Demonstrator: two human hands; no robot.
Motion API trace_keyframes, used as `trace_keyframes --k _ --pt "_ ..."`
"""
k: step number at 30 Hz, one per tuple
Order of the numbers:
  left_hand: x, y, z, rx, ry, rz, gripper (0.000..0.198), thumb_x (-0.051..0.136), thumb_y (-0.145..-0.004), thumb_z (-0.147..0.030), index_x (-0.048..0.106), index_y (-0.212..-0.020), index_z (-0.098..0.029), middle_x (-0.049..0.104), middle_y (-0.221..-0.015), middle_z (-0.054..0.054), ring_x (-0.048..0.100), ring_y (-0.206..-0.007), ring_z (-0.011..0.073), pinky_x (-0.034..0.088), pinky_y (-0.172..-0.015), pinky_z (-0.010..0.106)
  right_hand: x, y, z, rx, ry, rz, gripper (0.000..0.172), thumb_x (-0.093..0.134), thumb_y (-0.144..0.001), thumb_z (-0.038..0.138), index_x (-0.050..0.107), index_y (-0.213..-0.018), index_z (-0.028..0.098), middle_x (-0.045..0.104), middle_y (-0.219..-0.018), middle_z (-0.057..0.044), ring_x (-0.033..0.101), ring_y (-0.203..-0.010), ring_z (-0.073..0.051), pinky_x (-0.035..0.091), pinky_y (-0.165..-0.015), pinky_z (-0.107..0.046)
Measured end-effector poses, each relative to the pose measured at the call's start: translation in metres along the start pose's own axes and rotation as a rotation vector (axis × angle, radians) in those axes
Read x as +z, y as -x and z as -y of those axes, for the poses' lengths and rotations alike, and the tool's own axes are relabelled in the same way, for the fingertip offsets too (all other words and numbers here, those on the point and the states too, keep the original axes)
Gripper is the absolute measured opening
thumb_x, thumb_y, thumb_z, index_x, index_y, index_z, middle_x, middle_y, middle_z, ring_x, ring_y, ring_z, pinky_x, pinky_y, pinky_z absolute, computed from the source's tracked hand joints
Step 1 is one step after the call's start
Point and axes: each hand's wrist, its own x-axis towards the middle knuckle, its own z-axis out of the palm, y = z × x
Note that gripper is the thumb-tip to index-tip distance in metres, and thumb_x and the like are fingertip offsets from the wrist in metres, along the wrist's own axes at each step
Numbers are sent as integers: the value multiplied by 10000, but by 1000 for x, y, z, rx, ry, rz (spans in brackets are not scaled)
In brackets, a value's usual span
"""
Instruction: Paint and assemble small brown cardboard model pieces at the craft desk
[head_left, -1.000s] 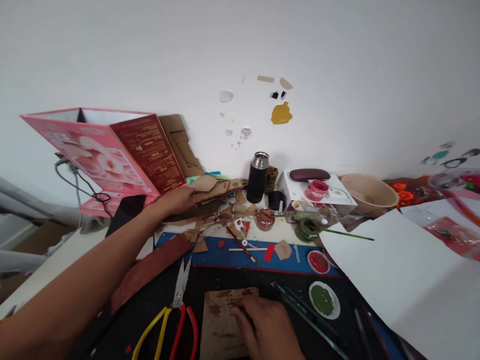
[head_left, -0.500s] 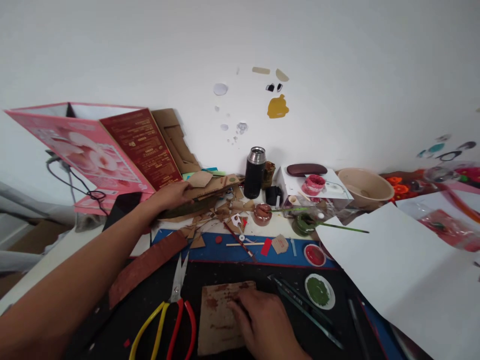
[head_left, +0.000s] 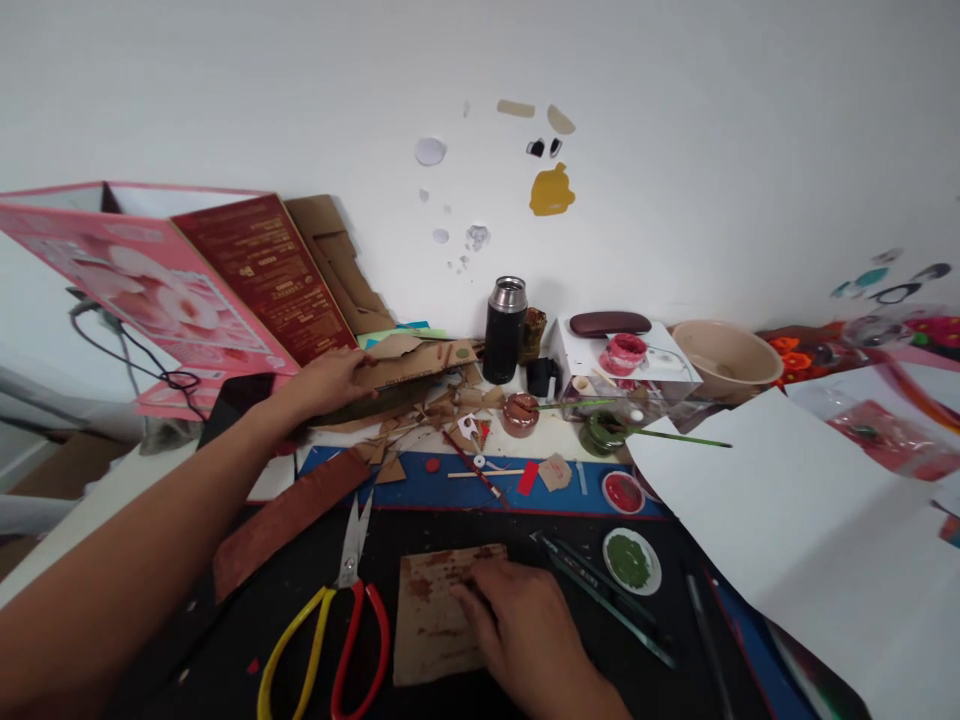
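Observation:
My left hand (head_left: 328, 383) reaches far forward to a stack of brown cardboard pieces (head_left: 409, 362) at the back of the table, fingers closed on the stack's left end. My right hand (head_left: 517, 625) rests near the front edge, fingers curled and pressing on a paint-stained cardboard rectangle (head_left: 431, 625) that lies on the black cutting mat (head_left: 465, 540). Open scissors with yellow and red handles (head_left: 337, 625) lie just left of that rectangle. A long brown painted strip (head_left: 289, 520) lies diagonally under my left forearm.
A pink and red box (head_left: 187, 285) leans at back left. A black flask (head_left: 504, 330), brown paint pot (head_left: 520, 414), green pot (head_left: 600, 436), red dish (head_left: 621, 492) and green dish (head_left: 631, 561) stand mid-table. Brushes (head_left: 600, 595), a beige bowl (head_left: 724, 355) and white paper (head_left: 795, 530) lie right.
My left hand has pulled slightly left and nearer along the cardboard stack. The view has tipped up a little. My right hand stays on the stained rectangle.

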Motion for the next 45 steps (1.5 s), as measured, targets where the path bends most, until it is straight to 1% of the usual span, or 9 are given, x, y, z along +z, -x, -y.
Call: trace_keyframes --k 6,12,15,22,30,35,39,42,45 --pt "-7 11 -14 -3 17 -10 678 666 -795 -578 649 -1346 -184 687 -1374 176 626 -1287 375 474 -1097 427 -2 1 2 -14 -12 -23 182 616 -1000 230 667 -824 237 772 -779 1 741 -681 -186 409 -620 -280" --pt "-7 25 -17 -12 24 -18 652 697 -796 -553 651 -1338 -193 690 -1371 167 622 -1304 382 480 -1092 427 -2 1 2 -8 -14 -15 195 588 -1016 243 672 -840 240 771 -788 -5 736 -689 -185 416 -623 -279" --pt "-11 35 -20 3 10 -18 658 683 -830 -542 630 -1359 -155 681 -1373 191 627 -1284 374 477 -1098 440 -1 0 1 -3 -19 3 195 580 -1027 250 678 -860 235 783 -819 -15 744 -715 -184 422 -641 -271" --pt "-18 63 -28 23 17 -54 568 668 -867 -452 629 -1340 -139 689 -1336 181 640 -1250 342 473 -1101 437 1 0 0 -17 -21 -29 221 587 -1034 278 669 -834 234 770 -785 -3 749 -700 -187 407 -629 -287" --pt "-6 81 -35 35 26 -32 566 701 -829 -457 664 -1323 -184 699 -1343 167 613 -1292 365 469 -1125 461 0 -1 1 -26 -14 -35 256 563 -1053 295 664 -825 235 768 -786 -8 745 -693 -188 418 -625 -286" --pt "3 95 -50 54 67 -34 510 685 -828 -470 687 -1275 -226 717 -1297 152 629 -1270 378 486 -1113 489 0 0 1 -24 -14 -35 259 553 -1057 298 668 -833 236 772 -786 -10 746 -694 -187 427 -630 -283" --pt "9 110 -64 42 84 -29 538 715 -813 -501 685 -1288 -249 705 -1328 142 631 -1288 376 491 -1126 477 2 0 1 -10 -11 -25 224 577 -1038 272 671 -837 237 776 -800 -7 750 -704 -188 428 -636 -282" --pt "16 117 -72 70 61 -50 506 715 -833 -449 677 -1298 -255 694 -1351 143 621 -1312 367 477 -1143 475 4 1 -1 -27 12 -34 210 580 -1031 257 666 -840 236 772 -782 -9 747 -694 -190 416 -628 -282" --pt "22 118 -77 102 26 -50 470 719 -835 -369 675 -1289 -255 701 -1314 149 642 -1266 361 488 -1120 481 5 1 -1 -40 20 -42 214 578 -1032 258 652 -832 237 769 -770 -5 748 -676 -188 400 -613 -282"
